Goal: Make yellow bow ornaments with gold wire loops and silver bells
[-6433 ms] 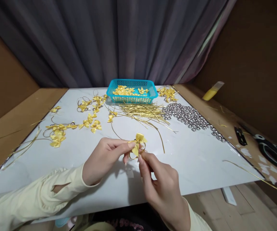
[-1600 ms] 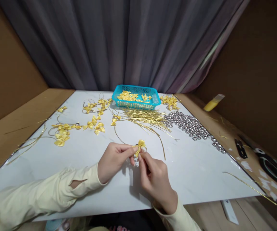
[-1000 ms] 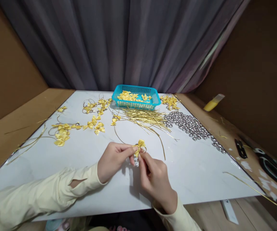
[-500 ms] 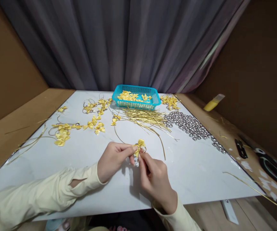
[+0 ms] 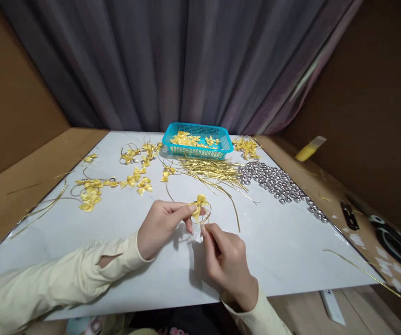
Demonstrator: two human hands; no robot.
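Near the middle of the white board, my left hand pinches a yellow ribbon bow between thumb and fingers. A gold wire loop rings the bow, and a thin gold strand trails from it up and to the left. Just below the loop, my right hand has its thumb and forefinger closed on the wire's lower part. The fingertips hide what they grip there. Something white and translucent shows on the board between the hands.
A blue basket of yellow bows stands at the back. Before it lie gold wires, with silver beads to the right. Wired bows are spread left. Black scissors and a yellow glue tube lie right.
The bow has risen slightly in my left hand, and the wire loop now shows wider around it. My right hand has moved slightly away from the bow, so the two hands are farther apart.
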